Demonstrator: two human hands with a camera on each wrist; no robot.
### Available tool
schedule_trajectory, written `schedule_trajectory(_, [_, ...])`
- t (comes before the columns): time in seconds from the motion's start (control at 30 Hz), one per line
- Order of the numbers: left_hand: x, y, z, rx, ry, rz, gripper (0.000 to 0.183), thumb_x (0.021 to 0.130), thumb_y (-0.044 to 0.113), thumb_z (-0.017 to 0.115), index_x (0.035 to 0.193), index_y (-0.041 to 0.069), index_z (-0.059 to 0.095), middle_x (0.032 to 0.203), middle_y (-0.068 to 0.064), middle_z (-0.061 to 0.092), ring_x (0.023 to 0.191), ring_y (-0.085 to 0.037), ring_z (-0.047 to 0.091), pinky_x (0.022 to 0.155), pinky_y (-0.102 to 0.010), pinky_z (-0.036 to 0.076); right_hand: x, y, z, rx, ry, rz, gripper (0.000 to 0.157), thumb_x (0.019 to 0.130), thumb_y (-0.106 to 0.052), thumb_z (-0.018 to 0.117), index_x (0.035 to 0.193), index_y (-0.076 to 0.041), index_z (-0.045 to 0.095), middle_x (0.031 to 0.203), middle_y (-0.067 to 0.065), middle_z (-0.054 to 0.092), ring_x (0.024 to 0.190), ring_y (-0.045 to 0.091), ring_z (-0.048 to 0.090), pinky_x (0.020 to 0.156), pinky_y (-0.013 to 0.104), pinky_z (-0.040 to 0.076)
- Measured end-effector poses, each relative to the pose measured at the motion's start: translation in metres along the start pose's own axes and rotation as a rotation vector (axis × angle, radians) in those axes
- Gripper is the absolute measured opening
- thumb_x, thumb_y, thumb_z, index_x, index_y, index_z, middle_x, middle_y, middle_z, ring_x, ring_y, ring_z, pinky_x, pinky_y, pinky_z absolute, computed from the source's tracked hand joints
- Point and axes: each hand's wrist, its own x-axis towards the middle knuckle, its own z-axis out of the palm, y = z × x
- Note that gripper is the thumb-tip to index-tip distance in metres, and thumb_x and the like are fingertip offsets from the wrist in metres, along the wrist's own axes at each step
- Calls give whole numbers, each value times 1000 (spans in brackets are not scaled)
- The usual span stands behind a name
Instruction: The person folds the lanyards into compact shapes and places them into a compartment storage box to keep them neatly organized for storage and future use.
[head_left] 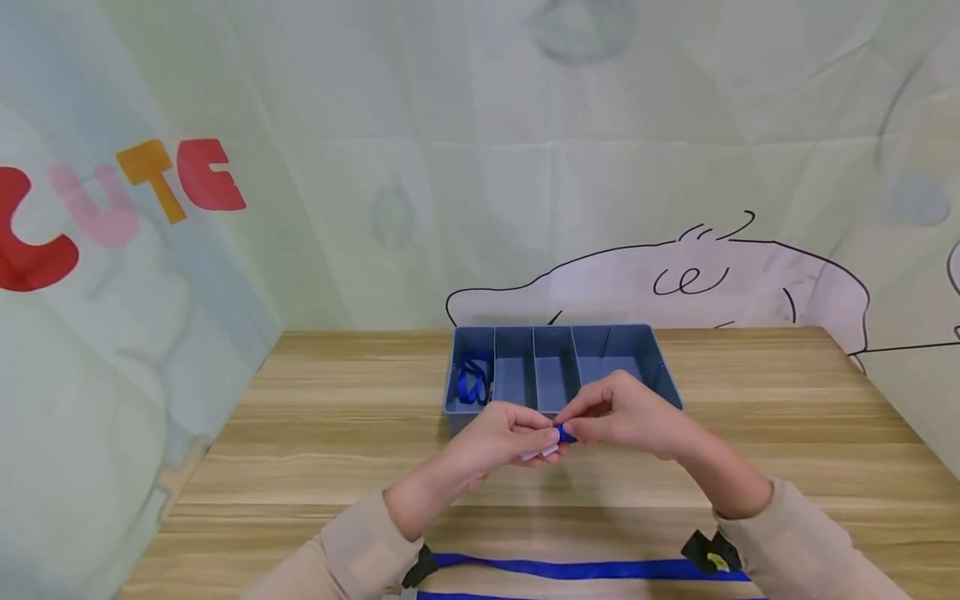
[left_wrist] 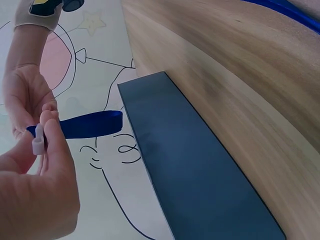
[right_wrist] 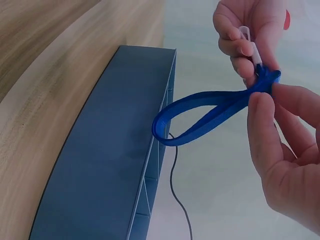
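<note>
Both hands meet in the air at the front edge of the grey-blue divided box in the head view. My left hand pinches the white plastic clip of a blue lanyard between thumb and fingers. My right hand pinches the blue strap close beside that clip. In the right wrist view the strap hangs out from the fingertips as a folded loop. Part of the clip is hidden behind the left fingers.
The divided box stands at the back of the wooden table. Its leftmost compartment holds a coiled blue lanyard. Another long blue strap lies across the table near the forearms. A printed cloth backdrop rises behind.
</note>
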Motion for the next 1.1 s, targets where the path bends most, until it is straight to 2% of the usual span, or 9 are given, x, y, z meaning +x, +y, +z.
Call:
schedule_trajectory(0.1, [-1,1,0,1,-3,12,25,91,12,61,104,-10,65,91,-16,70,83,-18,68,77,-32,54,2,0,3,-29,34,1,12,85,-7,66,94,-2,72,79,4,67,62,13,54,53,23,47])
schedule_trajectory(0.23, [-1,2,0,10,25,22,26,89,14,63,101,-9,66,87,-13,70,80,-16,68,75,-31,54,5,-2,6,-55,69,-10,10,83,-11,70,90,-5,74,82,0,70,68,13,58,58,25,50])
schedule_trajectory(0.4, [-3,2,-1,16,49,12,24,89,14,64,99,-8,66,82,-10,70,76,-14,67,75,-30,54,4,4,0,-92,52,-112,10,84,-11,69,93,-10,74,81,-3,63,69,12,52,57,24,47])
schedule_trajectory(0.5, [-4,2,-3,8,58,19,24,90,14,63,98,-9,66,80,-7,70,74,-13,66,75,-31,54,-1,12,-6,-136,37,-162,20,83,-10,69,103,-13,71,90,-3,58,76,15,48,56,26,42])
schedule_trajectory(0.6, [-5,3,-6,-9,64,38,24,90,12,62,99,-10,64,79,-5,69,72,-13,65,77,-33,54,-6,21,-8,-188,32,-151,30,81,-13,72,110,-18,66,99,-7,58,84,15,47,60,32,40])
schedule_trajectory(0.7, [-6,4,-9,-24,74,51,24,90,10,62,99,-12,63,78,-5,69,70,-11,64,77,-32,54,-8,28,-7,-186,54,-117,24,83,-16,71,106,-17,67,96,-8,61,87,15,50,66,35,42])
schedule_trajectory(0.83, [-8,3,-10,-36,96,41,24,89,9,63,99,-13,63,77,-5,68,67,-9,62,75,-29,54,-12,35,-7,-68,125,-128,6,84,-11,69,90,-13,68,83,-2,63,77,17,53,63,30,46])
schedule_trajectory(0.93, [-8,0,-12,-35,110,19,22,89,9,63,98,-11,64,77,-4,68,68,-10,62,74,-29,54,-16,40,-9,104,140,-181,8,84,-2,66,87,-10,67,85,4,61,77,19,53,64,29,49])
schedule_trajectory(1.1, [-7,-5,-14,-25,68,-11,21,89,10,63,95,-10,64,75,-2,66,68,-10,60,71,-26,53,-21,44,-12,428,20,-324,16,88,3,57,91,-10,65,100,4,59,92,19,50,74,28,49])
